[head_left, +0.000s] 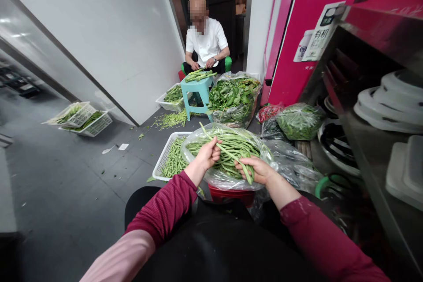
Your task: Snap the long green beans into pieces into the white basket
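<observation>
Long green beans (228, 150) fill an open clear plastic bag (220, 181) that rests on a red container (231, 194) in front of me. Over the bag, my left hand (209, 153) is closed in a pinch on a long bean. My right hand (256, 168) is closed around several long beans, whose ends stick out below its fingers. Left of the bag stands a white basket (159, 165) holding short pieces of bean (174, 157).
Ahead, a person in white handles stalks on a light-blue stool (198, 88). A bag of leafy greens (234, 94) stands beside it. White baskets (99, 125) lie at the left. A metal shelf (366, 158) with white lids borders the right side.
</observation>
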Tool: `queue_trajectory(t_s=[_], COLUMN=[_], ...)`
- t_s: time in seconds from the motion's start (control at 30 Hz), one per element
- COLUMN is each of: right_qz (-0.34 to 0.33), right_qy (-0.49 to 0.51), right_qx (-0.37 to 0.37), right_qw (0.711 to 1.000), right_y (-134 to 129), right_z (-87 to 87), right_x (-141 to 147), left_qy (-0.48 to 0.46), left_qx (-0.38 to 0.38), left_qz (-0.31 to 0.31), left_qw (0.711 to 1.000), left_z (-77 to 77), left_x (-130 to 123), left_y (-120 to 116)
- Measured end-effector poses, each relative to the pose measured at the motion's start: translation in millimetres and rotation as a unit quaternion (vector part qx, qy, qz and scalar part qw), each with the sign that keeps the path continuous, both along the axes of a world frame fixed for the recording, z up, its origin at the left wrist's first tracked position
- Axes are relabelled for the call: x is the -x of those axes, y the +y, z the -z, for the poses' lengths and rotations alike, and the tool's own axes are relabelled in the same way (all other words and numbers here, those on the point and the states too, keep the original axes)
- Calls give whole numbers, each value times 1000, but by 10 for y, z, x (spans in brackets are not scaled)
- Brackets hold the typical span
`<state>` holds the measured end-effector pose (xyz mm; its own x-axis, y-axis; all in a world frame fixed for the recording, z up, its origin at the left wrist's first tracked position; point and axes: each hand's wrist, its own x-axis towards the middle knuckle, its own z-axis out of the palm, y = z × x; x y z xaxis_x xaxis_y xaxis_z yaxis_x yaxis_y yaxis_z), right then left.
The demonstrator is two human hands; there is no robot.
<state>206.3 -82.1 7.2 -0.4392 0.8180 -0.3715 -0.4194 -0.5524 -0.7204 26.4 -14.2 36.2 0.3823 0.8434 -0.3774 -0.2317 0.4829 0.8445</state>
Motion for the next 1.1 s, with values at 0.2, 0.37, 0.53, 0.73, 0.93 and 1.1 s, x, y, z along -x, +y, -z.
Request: queue_trajectory(t_s=[0.2, 0.37, 0.53, 0.73, 0.93, 1.1], right_qz=[-24, 90, 16, -50, -68, -82], right_qy=[-223, -384, -83, 56, 47, 39], right_qx=[-146, -155, -5, 44, 41, 25], right_qw=[964, 906, 996, 996, 996, 996], right_y=[12, 115, 60, -43, -26, -14], right_z=[-8, 79, 93, 99, 81, 81], right_x=[31, 98, 145, 171, 129, 123], left_qy=[236, 349, 226, 92, 35, 26], left_qx=[-276, -452, -240, -82, -104, -122], left_qz=[-95, 5, 46, 58, -12, -4], left_qw=[927, 821, 943, 991, 994, 992], left_z=[-251, -483, -272, 96, -80, -234], left_x=[-71, -174, -236, -153, -7, 47], left_y=[-139, -615, -606, -464, -156, 3])
